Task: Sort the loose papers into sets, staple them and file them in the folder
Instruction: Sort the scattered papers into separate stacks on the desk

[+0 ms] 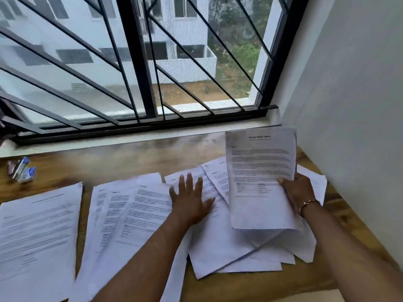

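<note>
Printed white papers lie spread over a wooden table (pixel 135 162). My right hand (pixel 296 192) grips a raised sheet (pixel 261 171) by its right edge, thumb on the front, above a loose pile (pixel 235 253) at the right. My left hand (pixel 192 199) lies flat with fingers spread on the pile's left part. A fanned group of sheets (pixel 122 214) sits in the middle, and a single sheet (pixel 37 232) lies at the left. A blue and silver stapler (pixel 19 170) rests at the far left of the table. No folder is in view.
A barred window (pixel 139 68) runs along the table's far edge. A white wall (pixel 353 105) closes the right side. Bare wood shows between the papers and the window sill.
</note>
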